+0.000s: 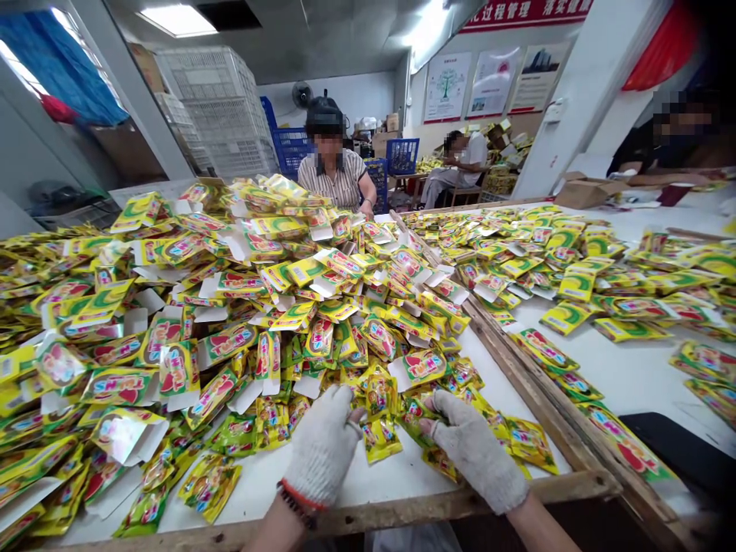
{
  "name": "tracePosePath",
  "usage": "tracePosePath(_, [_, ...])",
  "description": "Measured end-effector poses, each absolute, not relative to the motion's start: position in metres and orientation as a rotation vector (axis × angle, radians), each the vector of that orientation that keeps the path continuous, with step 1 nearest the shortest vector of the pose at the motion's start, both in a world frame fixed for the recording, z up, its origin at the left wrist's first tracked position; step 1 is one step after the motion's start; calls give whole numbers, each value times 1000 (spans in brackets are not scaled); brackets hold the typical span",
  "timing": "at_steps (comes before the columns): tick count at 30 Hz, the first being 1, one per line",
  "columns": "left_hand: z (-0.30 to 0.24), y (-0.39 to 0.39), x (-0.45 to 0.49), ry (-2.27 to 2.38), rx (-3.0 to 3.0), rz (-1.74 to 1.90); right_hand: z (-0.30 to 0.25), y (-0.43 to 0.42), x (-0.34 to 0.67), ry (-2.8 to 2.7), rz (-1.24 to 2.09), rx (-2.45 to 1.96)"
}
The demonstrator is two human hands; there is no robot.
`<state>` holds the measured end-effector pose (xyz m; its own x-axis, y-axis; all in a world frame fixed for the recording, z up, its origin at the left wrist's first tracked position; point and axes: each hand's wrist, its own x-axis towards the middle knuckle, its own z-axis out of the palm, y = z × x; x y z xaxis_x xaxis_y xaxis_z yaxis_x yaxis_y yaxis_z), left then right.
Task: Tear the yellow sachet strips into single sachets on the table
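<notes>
My left hand (323, 448), in a white knit glove with bare fingertips, rests at the near edge of the heap. Its fingers are curled with the thumb close to them; what they hold, if anything, is hidden. Beside that thumb lie a yellow sachet (380, 392) and another sachet (380, 438). My right hand (476, 452), gloved the same way, pinches a green and yellow sachet (412, 414) between thumb and fingers. Just above the hands is a yellow printed carton (424, 366) with a white flap. Loose sachets and open-flapped cartons (227, 341) are piled around both hands.
A wooden strip (517, 360) divides the white table, with more cartons (575, 284) on its right. A wooden rim (396, 515) runs along the front. A dark flat object (678, 452) lies at right. Across the heap sits a person (333, 172); others work farther back.
</notes>
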<state>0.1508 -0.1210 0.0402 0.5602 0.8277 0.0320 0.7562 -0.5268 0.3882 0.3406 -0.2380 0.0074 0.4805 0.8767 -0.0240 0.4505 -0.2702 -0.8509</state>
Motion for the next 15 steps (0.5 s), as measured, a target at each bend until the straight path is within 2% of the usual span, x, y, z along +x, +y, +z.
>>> tracePosePath(6, [26, -111, 199, 1158, 2154, 571, 5, -242, 346, -1032, 715, -1827])
tracePosePath(9, [17, -113, 196, 1068, 1991, 635, 4, -243, 342, -984, 739, -1768])
tracePosePath(13, [10, -129, 181, 995, 1723, 675, 10, -235, 325, -763, 985, -1580])
tracePosePath(15, [9, -140, 176, 911, 1469, 698, 16, -229, 316, -744, 987, -1577])
